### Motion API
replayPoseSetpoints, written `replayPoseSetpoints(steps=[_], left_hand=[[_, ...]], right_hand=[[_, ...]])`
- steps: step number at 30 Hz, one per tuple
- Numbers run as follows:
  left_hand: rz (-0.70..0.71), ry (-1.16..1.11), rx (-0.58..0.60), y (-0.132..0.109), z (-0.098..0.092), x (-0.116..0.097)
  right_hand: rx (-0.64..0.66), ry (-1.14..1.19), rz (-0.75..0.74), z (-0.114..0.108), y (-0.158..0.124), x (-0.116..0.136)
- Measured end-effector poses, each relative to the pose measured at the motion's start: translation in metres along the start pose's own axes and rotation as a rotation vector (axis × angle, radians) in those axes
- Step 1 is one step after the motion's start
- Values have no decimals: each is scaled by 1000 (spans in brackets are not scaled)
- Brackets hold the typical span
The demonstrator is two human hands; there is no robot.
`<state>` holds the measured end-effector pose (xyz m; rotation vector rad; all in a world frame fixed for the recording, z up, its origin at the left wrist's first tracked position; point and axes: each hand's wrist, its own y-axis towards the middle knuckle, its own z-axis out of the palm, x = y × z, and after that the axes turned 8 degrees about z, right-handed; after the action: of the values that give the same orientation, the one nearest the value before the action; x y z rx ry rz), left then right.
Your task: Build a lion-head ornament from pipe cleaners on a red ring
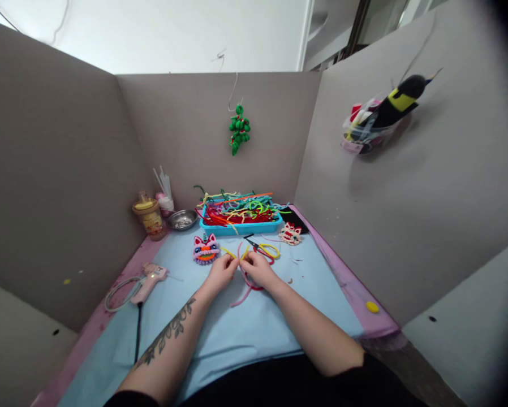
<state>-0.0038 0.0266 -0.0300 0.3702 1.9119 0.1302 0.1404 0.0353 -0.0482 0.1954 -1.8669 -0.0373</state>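
Note:
My left hand [223, 270] and my right hand [257, 268] meet over the middle of the table, each with fingertips pinched. Between them is a yellow pipe cleaner [227, 251], one end sticking out past each hand. A pink pipe cleaner [240, 301] passes by the fingertips and trails down onto the cloth, beside a red curved strand under my right hand. How the strands join is hidden by the fingers. Just beyond my right hand lie scissors [273, 250] with dark blades. A lilac animal-face piece [206, 249] lies left of the hands, and a cream and red one [290, 233] lies to the right.
A blue tray [241, 230] heaped with coloured pipe cleaners stands at the back. To the left are a pink glue gun [151, 281] with its cord, a metal bowl [181, 219] and a lidded cup [149, 217]. Grey partitions enclose three sides. A yellow cap [371, 307] lies at right.

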Motion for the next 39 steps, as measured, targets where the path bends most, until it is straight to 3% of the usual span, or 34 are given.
replayPoseSetpoints(steps=[4, 9, 19, 24, 29, 32, 39], left_hand=[[-3, -29, 38, 0, -2, 0], [-102, -307, 118, 0, -3, 4], [-428, -731, 299, -5, -11, -11], [-628, -842, 366, -3, -17, -14], [-804, -985, 556, -3, -23, -19], [-751, -960, 565, -5, -20, -18], [-335, -724, 420, -12, -6, -13]], right_hand=[[11, -3, -27, 0, -2, 2], [44, -74, -103, -6, -5, 10], [178, -278, -444, -22, -10, 23], [148, -539, -686, -26, -14, 31], [53, -894, -905, -33, -21, 49], [76, -1059, -1031, -42, -22, 61], [24, -1079, -1182, -54, -15, 55]])
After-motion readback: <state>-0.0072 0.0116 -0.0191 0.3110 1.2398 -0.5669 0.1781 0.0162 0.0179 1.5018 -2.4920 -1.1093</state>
